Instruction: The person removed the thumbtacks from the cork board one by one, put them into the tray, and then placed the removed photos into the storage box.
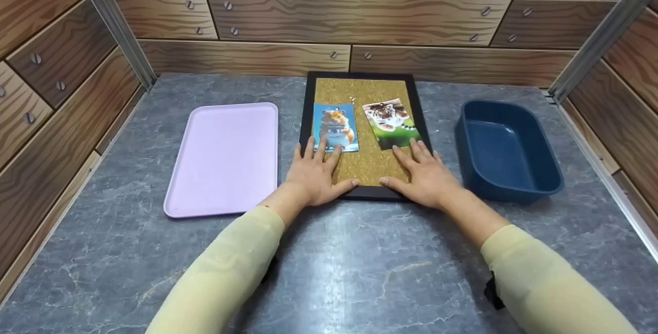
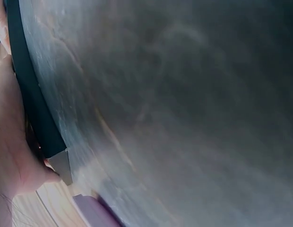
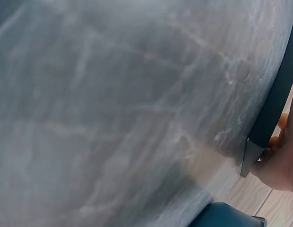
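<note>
A cork board (image 1: 360, 169) in a black frame lies in the middle of the table. Two picture cards are on the cork: a hamster card (image 1: 336, 126) on the left and a tiger card (image 1: 390, 123), tilted, on the right. My left hand (image 1: 313, 174) rests spread over the board's near left corner, fingertips at the hamster card's lower edge. Over the near right corner my right hand (image 1: 426, 177) lies likewise, fingertips at the tiger card's lower edge. In both wrist views the black frame (image 2: 35, 99) shows beside the hand. Small pale bits (image 1: 352, 99) sit above the cards.
A lilac tray (image 1: 226, 159) lies left of the board. To the right stands a deep blue bin (image 1: 509, 151). Wood-patterned panels (image 1: 344, 20) close off the back and both sides of the grey marbled table (image 1: 349, 272).
</note>
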`<state>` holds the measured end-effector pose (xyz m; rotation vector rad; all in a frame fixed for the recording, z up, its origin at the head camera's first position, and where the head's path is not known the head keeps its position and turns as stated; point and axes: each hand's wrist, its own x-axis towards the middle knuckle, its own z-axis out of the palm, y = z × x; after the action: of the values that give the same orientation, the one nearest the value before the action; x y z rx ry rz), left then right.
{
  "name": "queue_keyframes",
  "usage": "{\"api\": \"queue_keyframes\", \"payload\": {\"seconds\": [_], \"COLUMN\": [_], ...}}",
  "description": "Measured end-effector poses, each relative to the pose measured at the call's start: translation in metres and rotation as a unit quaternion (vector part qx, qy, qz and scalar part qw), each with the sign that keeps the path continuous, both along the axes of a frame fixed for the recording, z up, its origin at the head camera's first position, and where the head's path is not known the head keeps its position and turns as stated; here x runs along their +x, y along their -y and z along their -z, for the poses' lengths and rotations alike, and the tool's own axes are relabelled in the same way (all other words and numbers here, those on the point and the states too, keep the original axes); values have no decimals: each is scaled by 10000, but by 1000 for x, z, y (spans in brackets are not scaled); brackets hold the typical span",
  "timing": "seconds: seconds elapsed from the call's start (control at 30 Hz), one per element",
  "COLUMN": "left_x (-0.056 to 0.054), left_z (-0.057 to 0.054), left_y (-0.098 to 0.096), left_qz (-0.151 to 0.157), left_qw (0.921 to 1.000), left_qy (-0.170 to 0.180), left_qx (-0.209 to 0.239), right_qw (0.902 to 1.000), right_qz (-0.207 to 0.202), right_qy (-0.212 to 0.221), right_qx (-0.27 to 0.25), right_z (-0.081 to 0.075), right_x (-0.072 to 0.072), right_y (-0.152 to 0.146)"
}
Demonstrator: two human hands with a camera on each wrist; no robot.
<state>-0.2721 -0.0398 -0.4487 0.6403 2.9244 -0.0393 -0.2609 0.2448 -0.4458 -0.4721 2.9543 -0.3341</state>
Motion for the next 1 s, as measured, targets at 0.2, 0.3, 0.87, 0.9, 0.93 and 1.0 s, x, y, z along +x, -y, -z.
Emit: {"api": "queue_keyframes", "payload": {"seconds": [0.2,0.3,0.87,0.9,0.93,1.0], "left_x": [-1,-2,2,2,2,3], "left_z": [1,2,1,0,0,0], "left_y": [0,-1,-2,-2,-2,-1], "left_qz": [-7,8,64,62,60,69], "left_qw": [9999,9998,9996,9996,9996,9997], "left_qy": [66,71,-21,-6,18,51], "left_qx": [-126,-191,-276,-272,-263,-223], "right_qw": [10000,10000,10000,10000,10000,10000], "right_qz": [-2,2,4,6,5,7], "right_qy": [-5,21,38,16,2,-7], "right_qx": [-11,12,91,85,83,86], "right_z": [0,0,1,1,1,1], "right_x": [2,2,2,3,3,5], "right_y": [1,1,0,0,0,1]}}
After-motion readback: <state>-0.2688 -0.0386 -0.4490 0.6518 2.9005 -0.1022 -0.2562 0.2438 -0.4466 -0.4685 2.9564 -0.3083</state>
